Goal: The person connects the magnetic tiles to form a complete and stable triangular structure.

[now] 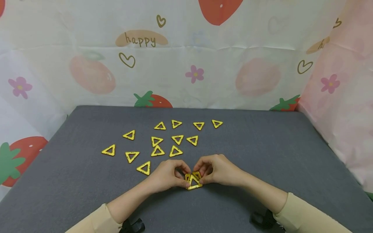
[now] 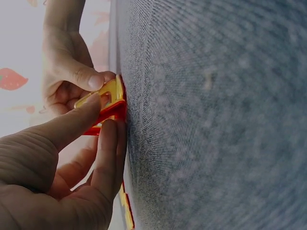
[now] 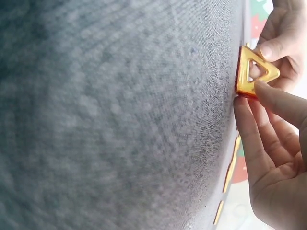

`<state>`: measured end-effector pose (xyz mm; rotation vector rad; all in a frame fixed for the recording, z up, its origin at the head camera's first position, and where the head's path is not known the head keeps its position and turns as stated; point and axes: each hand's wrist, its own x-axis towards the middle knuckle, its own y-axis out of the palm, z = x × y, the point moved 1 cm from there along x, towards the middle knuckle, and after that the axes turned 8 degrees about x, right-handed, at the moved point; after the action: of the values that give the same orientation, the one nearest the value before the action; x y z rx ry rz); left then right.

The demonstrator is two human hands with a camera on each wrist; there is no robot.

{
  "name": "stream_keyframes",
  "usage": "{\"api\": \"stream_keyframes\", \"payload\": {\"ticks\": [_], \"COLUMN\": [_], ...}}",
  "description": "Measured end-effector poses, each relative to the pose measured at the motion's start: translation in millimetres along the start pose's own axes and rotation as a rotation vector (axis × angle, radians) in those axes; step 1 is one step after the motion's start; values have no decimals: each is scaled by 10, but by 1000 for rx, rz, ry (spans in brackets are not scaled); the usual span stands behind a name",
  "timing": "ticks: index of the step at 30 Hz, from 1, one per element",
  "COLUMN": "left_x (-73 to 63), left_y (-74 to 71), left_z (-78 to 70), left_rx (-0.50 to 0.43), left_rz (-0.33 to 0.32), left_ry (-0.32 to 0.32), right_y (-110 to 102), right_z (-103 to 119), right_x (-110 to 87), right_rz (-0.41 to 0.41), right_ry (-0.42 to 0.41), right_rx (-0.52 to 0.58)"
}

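Near the front of the table, several yellow triangular magnetic tiles (image 1: 194,187) stand tilted together in a small pyramid shape. My left hand (image 1: 167,176) pinches the left side, thumb in front and fingers behind. From the right, my right hand (image 1: 222,170) pinches the other side the same way. In the left wrist view, a red edge (image 2: 111,112) of one tile shows between the left thumb and fingers. The right wrist view shows the front tile (image 3: 244,86) upright on its base, with a triangular opening. The fingers hide part of the rear tiles.
Several loose yellow triangular tiles lie flat beyond and left of the hands, the nearest tile (image 1: 144,168) close to the left wrist. Others reach toward the back, such as one tile (image 1: 217,123). A grey cloth (image 1: 276,145) covers the table; a printed curtain (image 1: 180,64) hangs behind.
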<state>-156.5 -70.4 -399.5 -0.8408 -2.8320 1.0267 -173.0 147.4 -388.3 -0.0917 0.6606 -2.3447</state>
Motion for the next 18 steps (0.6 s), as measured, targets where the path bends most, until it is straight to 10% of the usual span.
{"api": "stream_keyframes", "payload": {"ticks": [18], "left_x": [-6], "left_y": [13], "left_z": [-4], "left_rx": [4], "left_rz": [-27], "left_ry": [28], "right_y": [23], "right_z": [-12], "right_x": [5], "right_rz": [25], "right_ry": [-13], "right_rx": [44]}}
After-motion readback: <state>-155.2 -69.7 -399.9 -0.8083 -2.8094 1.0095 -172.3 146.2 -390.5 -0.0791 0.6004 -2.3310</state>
